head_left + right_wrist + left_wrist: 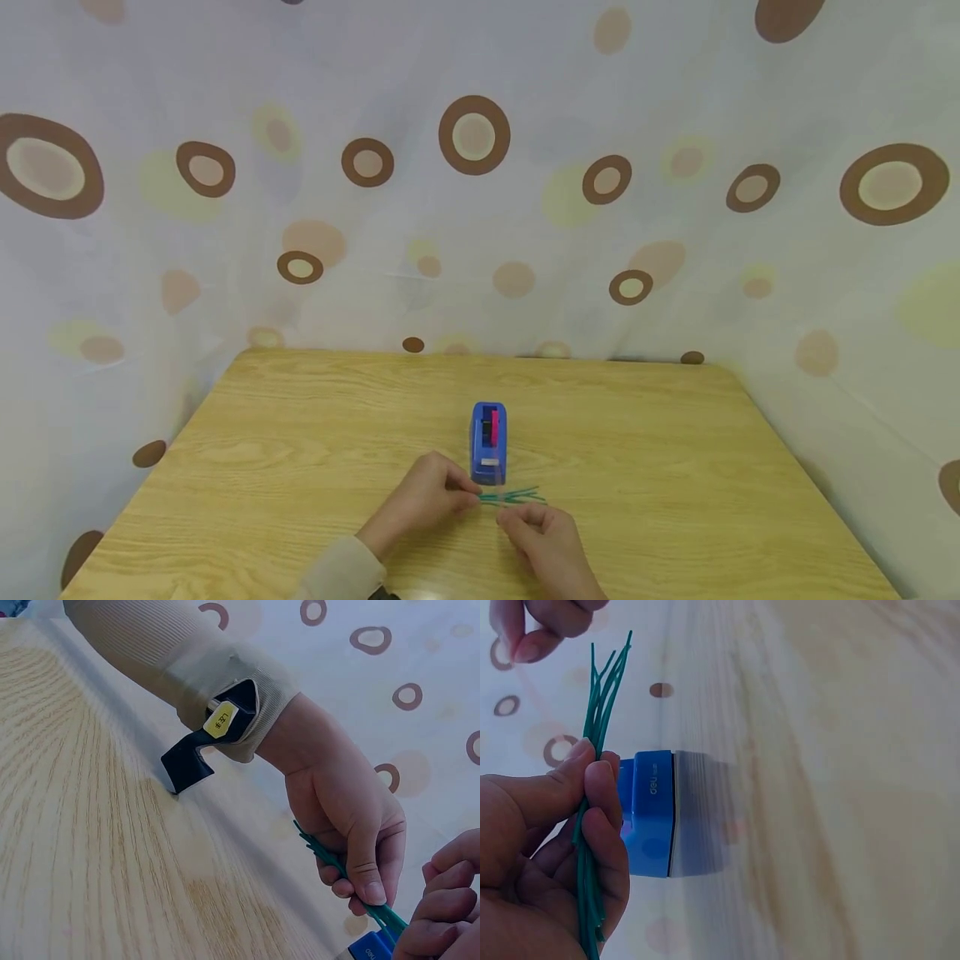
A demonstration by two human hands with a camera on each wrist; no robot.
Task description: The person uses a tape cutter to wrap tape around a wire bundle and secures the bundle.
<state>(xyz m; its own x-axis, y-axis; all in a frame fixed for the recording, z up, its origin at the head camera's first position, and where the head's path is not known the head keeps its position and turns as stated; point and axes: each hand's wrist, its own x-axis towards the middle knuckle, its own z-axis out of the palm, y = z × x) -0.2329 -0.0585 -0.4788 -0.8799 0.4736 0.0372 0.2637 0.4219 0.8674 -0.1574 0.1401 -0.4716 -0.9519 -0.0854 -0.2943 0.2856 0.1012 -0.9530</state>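
Note:
My left hand [429,495] grips a bundle of thin green wires [600,712] between thumb and fingers; the loose ends fan out to the right in the head view. Just in front of the dispenser, my right hand [551,546] has thumb and forefinger pinched together close to the wires. A faint strip of clear tape [500,482] seems to run from the dispenser past the wires to those fingertips. The blue tape dispenser [477,450], with a pink roll core [495,427], stands on the table beyond both hands. Curled fingers hide part of the bundle.
The wood-grain table [315,417] reaches back to a pale curtain [525,208] with brown circles, which hangs behind and on both sides. A black strap mount [240,701] sits on the left sleeve [157,645].

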